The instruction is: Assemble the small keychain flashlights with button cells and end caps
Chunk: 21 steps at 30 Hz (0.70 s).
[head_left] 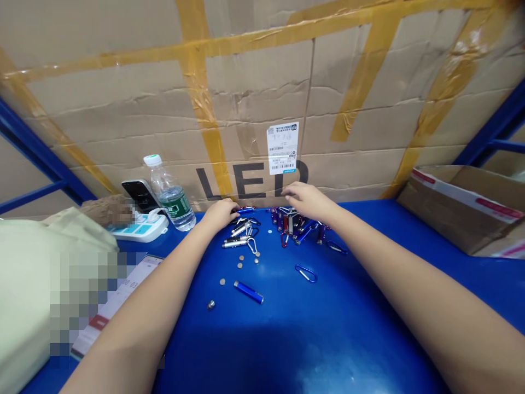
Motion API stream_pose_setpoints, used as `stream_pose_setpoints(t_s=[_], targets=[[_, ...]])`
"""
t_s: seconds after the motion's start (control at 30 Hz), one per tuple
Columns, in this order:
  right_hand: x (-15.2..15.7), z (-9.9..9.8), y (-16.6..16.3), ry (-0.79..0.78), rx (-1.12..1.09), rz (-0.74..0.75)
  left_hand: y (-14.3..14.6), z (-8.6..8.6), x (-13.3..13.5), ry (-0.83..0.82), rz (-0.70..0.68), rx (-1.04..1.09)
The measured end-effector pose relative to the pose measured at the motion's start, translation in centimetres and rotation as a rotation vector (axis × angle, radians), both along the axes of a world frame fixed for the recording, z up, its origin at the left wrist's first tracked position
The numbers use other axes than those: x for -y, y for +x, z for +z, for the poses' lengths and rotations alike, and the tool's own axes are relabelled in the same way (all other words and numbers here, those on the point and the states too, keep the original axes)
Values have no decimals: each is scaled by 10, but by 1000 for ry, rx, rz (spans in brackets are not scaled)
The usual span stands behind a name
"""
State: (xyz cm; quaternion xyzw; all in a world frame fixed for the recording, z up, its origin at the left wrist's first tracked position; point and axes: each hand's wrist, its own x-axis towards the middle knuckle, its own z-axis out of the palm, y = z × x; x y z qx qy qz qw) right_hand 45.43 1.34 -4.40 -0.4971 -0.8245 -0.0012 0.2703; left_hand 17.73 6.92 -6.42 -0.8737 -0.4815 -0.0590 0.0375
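Work appears early: one blue tube [249, 293] lies apart beside loose discs [222, 282], whereas the other tubes [291, 225], seemingly left to handle, lie in far clusters at the curled left hand [222, 214] and right hand [303, 198] (whether either grips anything cannot be told).

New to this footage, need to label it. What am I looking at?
There's no machine: these are a person's two bare hands, seen in one picture from a head-worn camera looking forward and down. On the blue table, the left hand is beside silver tubes with clips; the right hand is at a pile of colored tubes. Whether either holds anything is unclear. Nearer the camera lie a blue tube, a blue clip and small round discs. A water bottle stands to the left.
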Motion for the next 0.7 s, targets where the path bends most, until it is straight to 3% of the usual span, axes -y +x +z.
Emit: stream_pose_setpoints(t_s=[0.13,0.23,0.3,0.37,0.5,0.6,0.7], targets=[[11,28,13,-20,2,-86,-2,3,2,-25,14,38],[31,53,24,-155,132,-163,-8,19,7,-50,54,195],[48,60,31,-255,243,-179,-11,33,13,-61,75,351],[66,55,37,-382,383,-181,-13,47,19,-80,79,497],[91,20,49,-595,545,-253,-13,61,27,-148,92,662],[98,1,58,-589,497,-266,-12,62,31,-227,87,705],[98,-3,60,-589,503,-247,-12,61,34,-318,85,733]])
